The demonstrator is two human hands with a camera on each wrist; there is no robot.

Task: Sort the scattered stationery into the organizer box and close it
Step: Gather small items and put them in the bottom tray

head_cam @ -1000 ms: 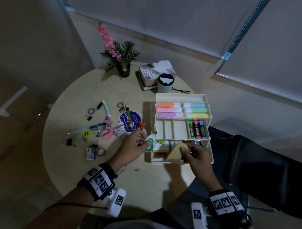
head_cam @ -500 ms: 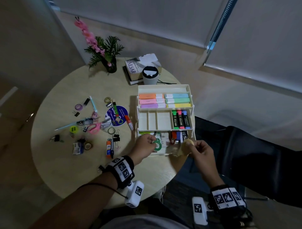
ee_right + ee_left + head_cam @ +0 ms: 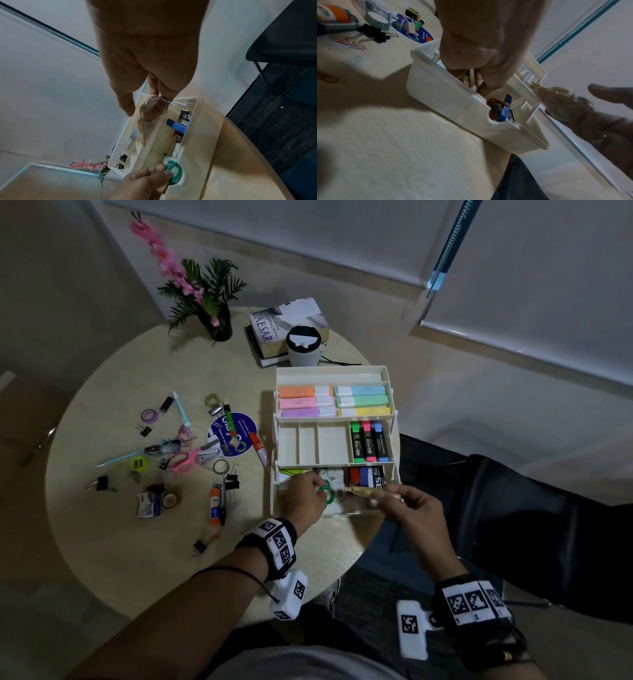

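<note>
Rubber bands, bagged, pinched in the right hand, hang just over the box's bottom tier at the worktop's near edge, long axis along that tier. Left hand beside it grips a green tape inside the same tier.

Far edge of a round wooden table, beside drawn window blinds
Potted plant with pink flowers at the back left; stacked books, top spine reading CAESAR, to its right; white lidded cup just before them; dark chair on the right
</note>
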